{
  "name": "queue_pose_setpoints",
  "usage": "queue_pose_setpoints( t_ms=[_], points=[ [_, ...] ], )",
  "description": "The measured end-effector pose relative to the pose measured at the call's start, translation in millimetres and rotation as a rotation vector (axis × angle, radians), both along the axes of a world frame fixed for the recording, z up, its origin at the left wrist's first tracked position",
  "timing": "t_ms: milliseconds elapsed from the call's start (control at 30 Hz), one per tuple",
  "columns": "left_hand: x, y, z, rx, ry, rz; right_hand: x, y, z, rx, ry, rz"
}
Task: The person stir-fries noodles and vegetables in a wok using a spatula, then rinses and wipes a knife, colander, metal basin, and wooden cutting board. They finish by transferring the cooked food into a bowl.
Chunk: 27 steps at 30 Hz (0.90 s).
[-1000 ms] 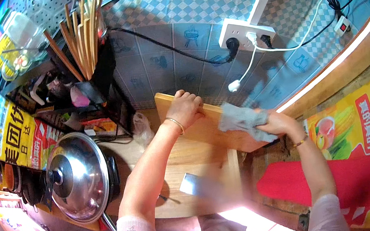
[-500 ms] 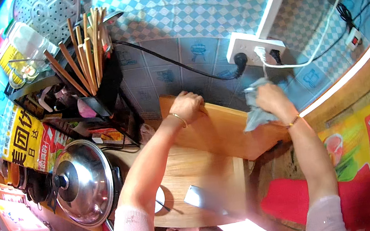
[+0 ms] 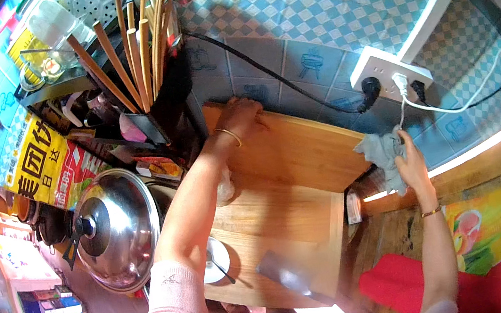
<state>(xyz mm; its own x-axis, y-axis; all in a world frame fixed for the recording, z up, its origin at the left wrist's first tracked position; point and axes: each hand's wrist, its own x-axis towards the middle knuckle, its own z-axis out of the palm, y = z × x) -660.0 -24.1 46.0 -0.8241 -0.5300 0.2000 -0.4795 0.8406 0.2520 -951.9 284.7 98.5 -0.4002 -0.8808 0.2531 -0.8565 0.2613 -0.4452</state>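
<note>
A wooden board (image 3: pixel 301 146) stands tilted up along the tiled wall. My left hand (image 3: pixel 241 120) is closed over its upper edge near the left end. A crumpled grey cloth (image 3: pixel 382 156) hangs from my right hand (image 3: pixel 412 166), whose fingers are wrapped on it just past the board's right end. Below the board lies a flat wooden surface (image 3: pixel 292 215). On this surface rest a cleaver-like tool (image 3: pixel 283 273) with a broad metal blade, and a white dish (image 3: pixel 218 252) with a dark-handled spoon, partly hidden by my left forearm.
A lidded steel pan (image 3: pixel 116 231) stands at left. Behind it, a black holder (image 3: pixel 166 114) carries several wooden chopsticks (image 3: pixel 145 55). A power strip (image 3: pixel 380 69) with plugged cords is on the wall above my right hand. Red cloth (image 3: pixel 399 283) lies at lower right.
My right hand has moved the grey cloth away from the board to beyond its right end. My left hand stays on the board's upper edge. The whole view has shifted.
</note>
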Motion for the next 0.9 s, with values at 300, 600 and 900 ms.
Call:
queue_pose_setpoints(
  t_ms=[300,600,900],
  points=[
    [43,38,-29,-0.579,0.324,0.421,55,-9,-111,-0.11,-1.113,-0.315],
    [46,48,-112,0.204,0.558,0.693,41,-71,-163,-0.007,-1.414,-0.365],
    [116,105,-198,0.072,-0.096,0.995,91,-19,-201,0.525,-0.743,-0.261]
  ],
)
